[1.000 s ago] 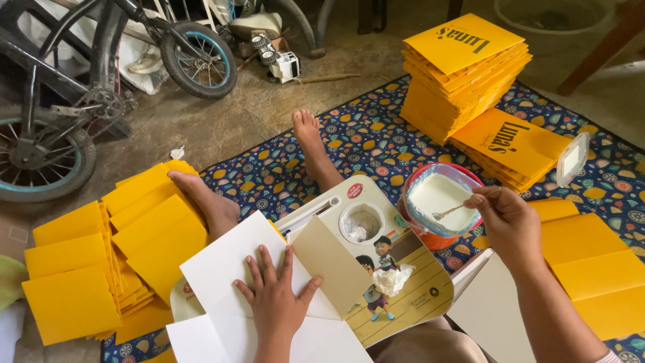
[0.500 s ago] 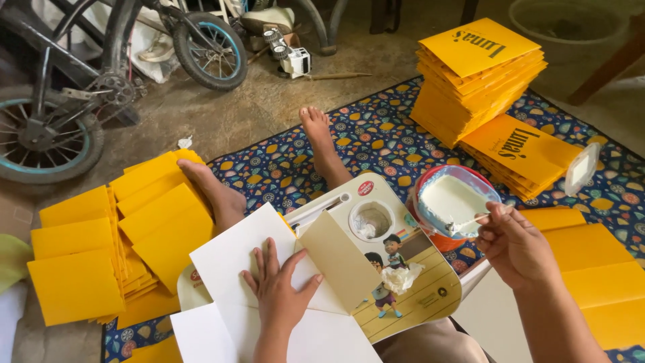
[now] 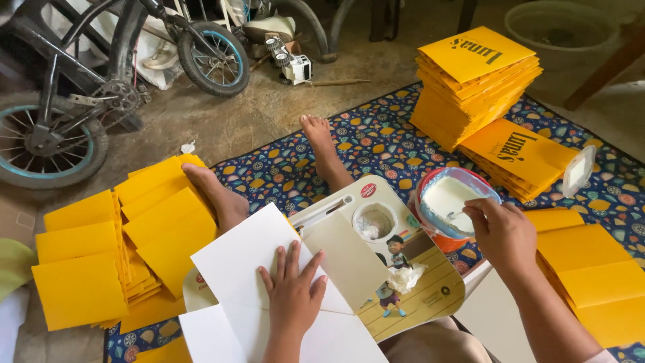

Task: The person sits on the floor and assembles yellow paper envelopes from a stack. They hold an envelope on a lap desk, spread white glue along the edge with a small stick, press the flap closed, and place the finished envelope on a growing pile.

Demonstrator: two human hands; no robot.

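On the tray at six o'clock, my left hand (image 3: 293, 296) lies flat, pinning white paper (image 3: 245, 259); my right hand (image 3: 502, 232) pinches a small stick dipped into the glue tub (image 3: 449, 202) at three o'clock.

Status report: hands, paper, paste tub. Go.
Left hand flat on white sheet. Right hand at paste tub, grip unclear. Nothing between them.

L hand (image 3: 292, 296) flat on white sheet (image 3: 248, 259), fingers spread. R hand (image 3: 504, 232) pinching stick in glue tub (image 3: 451, 202). Yellow folders (image 3: 107, 255) beyond L hand.
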